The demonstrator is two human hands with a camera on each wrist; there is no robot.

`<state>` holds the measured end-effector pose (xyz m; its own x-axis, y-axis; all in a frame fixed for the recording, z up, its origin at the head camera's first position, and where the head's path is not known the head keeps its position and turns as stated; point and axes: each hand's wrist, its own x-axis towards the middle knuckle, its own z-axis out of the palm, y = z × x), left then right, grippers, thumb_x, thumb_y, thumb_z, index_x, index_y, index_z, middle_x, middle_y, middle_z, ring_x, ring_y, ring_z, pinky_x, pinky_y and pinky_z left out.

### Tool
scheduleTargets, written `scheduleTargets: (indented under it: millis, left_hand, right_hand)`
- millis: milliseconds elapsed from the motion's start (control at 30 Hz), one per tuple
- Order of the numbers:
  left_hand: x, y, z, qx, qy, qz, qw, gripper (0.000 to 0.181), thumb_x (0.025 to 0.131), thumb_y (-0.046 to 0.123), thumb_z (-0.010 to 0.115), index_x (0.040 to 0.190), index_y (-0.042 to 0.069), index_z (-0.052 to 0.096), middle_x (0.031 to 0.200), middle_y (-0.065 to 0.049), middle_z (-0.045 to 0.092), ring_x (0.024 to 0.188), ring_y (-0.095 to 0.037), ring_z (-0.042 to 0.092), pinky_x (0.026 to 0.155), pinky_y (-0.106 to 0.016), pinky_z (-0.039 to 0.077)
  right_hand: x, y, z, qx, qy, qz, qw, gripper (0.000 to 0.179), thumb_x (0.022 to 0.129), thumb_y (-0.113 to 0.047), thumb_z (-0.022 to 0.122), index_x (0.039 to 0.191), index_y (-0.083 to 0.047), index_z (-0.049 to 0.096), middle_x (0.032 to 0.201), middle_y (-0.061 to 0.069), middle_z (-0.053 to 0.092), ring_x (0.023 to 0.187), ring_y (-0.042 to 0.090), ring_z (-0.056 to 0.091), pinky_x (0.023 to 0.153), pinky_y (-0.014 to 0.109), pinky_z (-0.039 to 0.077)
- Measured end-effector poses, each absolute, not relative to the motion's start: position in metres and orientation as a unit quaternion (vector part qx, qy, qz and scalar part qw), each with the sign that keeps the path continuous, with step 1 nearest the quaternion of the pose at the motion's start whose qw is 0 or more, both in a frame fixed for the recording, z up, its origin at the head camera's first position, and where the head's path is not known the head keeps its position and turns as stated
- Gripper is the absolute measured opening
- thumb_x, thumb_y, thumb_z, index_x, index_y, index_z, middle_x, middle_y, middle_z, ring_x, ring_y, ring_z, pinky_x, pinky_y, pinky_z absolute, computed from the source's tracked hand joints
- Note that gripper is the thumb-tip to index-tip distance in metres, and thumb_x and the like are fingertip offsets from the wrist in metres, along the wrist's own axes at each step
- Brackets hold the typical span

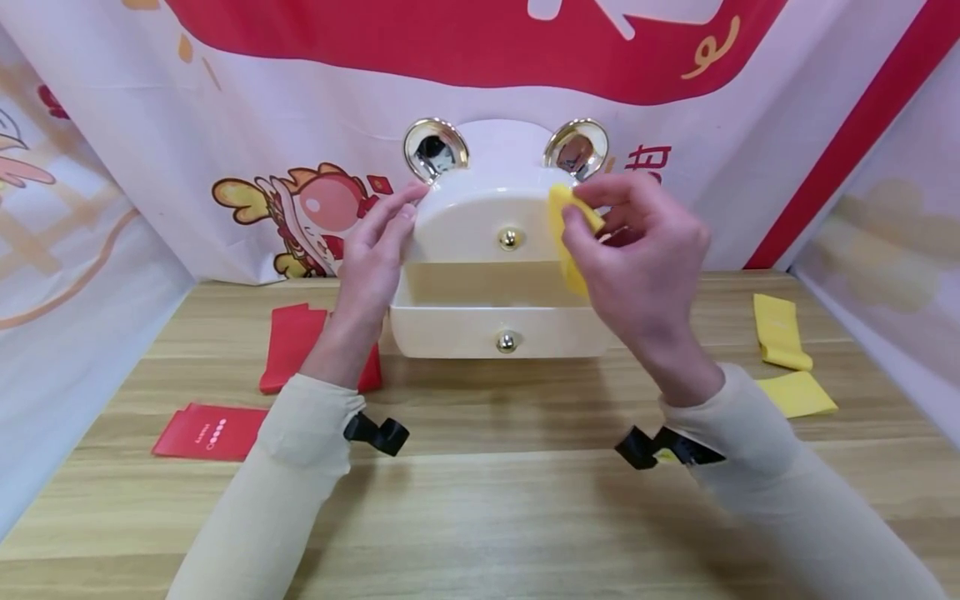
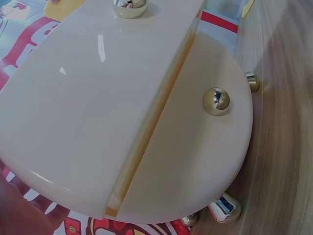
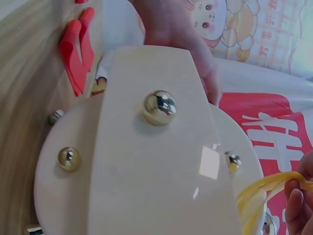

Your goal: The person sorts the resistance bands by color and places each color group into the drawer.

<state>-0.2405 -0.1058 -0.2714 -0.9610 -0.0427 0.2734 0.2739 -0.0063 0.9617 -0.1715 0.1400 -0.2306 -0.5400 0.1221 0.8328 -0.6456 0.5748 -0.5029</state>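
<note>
A white cabinet [image 1: 498, 150] with shiny gold ears stands on the table, its middle drawer [image 1: 450, 335] pulled out toward me. Gold knobs [image 1: 510, 239] sit on the drawer fronts. My left hand [image 1: 372, 262] rests along the cabinet's upper left side, its fingertips near the left ear. My right hand [image 1: 643, 254] pinches a folded yellow elastic band [image 1: 564, 237] between thumb and fingers. The band hangs beside the top drawer's right end, its lower end overlapping the open drawer in the head view. In the right wrist view the band [image 3: 257, 193] droops in loops from the fingers.
Red elastic bands [image 1: 288, 346] lie folded to the left, with a printed red one [image 1: 210, 432] nearer me. At the right lie a yellow band [image 1: 780, 329] and another yellow piece [image 1: 798, 394]. A printed curtain [image 1: 337, 100] hangs close behind the cabinet.
</note>
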Motion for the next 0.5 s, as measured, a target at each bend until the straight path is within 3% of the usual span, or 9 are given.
scheduleTargets:
  millis: [200,500]
  left_hand:
    - [-0.24,-0.106,-0.272,-0.083,-0.693,-0.707,0.11,0.034,0.11,0.031,0.057,0.141,0.03,0.069,0.156,0.014,0.057,0.145,-0.007,0.05,0.124,-0.04,0.042]
    - [-0.24,-0.106,-0.272,-0.085,-0.693,-0.707,0.109,0.034,0.11,0.03,0.057,0.142,0.029,0.069,0.158,0.013,0.056,0.146,-0.007,0.049,0.125,-0.04,0.041]
  right_hand:
    - [-0.171,0.128,-0.244,0.19,-0.784,0.389,0.444,0.016,0.095,-0.013,0.077,0.103,0.0,0.078,0.099,0.014,0.081,0.067,0.016,0.069,0.063,0.018,0.058]
    - [-0.166,0.116,-0.256,0.218,-0.788,0.368,0.444,0.013,0.092,-0.008,0.078,0.1,0.002,0.077,0.095,0.014,0.079,0.065,0.02,0.07,0.062,0.023,0.059]
